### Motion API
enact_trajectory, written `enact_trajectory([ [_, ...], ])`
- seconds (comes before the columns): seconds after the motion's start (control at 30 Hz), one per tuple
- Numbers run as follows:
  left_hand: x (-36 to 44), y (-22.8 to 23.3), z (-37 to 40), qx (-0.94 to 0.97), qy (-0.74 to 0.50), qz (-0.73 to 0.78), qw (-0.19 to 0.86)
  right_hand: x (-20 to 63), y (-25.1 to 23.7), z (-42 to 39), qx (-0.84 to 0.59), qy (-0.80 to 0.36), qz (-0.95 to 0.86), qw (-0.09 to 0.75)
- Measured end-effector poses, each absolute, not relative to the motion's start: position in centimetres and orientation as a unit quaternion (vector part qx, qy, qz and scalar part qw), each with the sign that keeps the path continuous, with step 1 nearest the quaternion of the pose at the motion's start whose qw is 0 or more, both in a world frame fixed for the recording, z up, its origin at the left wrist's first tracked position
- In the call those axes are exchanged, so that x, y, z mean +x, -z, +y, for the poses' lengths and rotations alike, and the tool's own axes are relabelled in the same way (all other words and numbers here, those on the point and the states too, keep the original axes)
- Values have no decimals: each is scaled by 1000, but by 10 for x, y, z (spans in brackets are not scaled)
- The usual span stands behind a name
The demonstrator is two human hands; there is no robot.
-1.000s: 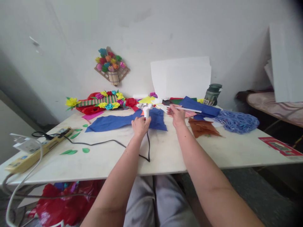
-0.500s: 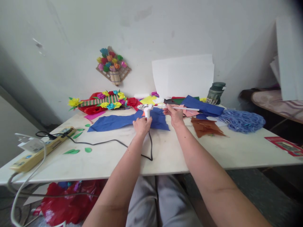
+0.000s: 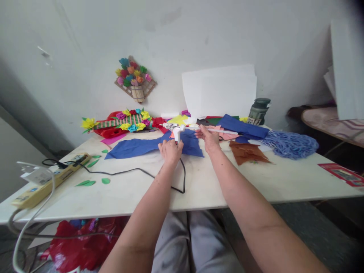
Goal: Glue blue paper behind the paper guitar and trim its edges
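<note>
Seen from the head camera, the left hand (image 3: 170, 150) was wrapped around the grip of a white glue gun (image 3: 175, 131), held upright above a blue paper sheet (image 3: 136, 147) on the white table (image 3: 199, 182), while the right hand (image 3: 209, 138) pinched one end of a thin white stick (image 3: 223, 131) level with the gun's rear. To do this well, the stick likely needed keeping in line with the gun's back opening, the gun held steady, and its black cord (image 3: 125, 172) left slack.
</note>
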State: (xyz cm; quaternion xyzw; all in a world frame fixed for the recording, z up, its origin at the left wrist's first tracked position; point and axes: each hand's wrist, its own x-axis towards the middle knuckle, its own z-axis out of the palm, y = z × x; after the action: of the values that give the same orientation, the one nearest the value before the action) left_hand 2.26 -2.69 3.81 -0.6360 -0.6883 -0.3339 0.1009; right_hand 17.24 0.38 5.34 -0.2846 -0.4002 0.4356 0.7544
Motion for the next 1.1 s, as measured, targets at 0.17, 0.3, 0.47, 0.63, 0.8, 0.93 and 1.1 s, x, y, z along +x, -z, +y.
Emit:
enact_trajectory([
  [0.17,21,-30,-24,-616,382,-662,190,165,-51,4,-277,-477,-356,754],
  [0.3,21,-25,-21,-605,401,-655,212,159,-51,2,-256,-502,-341,752],
  [0.47,21,-23,-19,-601,406,-646,237,158,-51,-1,-227,-528,-355,737],
  [0.63,21,-21,-17,-604,408,-641,240,158,-51,-2,-221,-540,-367,725],
  [0.8,22,-20,-16,-609,409,-636,237,156,-50,-1,-219,-540,-367,725],
  [0.93,24,-19,-16,-609,411,-634,240,156,-49,0,-227,-532,-368,728],
  [1.1,25,-19,-16,-611,416,-631,235,157,-48,1,-231,-529,-371,727],
])
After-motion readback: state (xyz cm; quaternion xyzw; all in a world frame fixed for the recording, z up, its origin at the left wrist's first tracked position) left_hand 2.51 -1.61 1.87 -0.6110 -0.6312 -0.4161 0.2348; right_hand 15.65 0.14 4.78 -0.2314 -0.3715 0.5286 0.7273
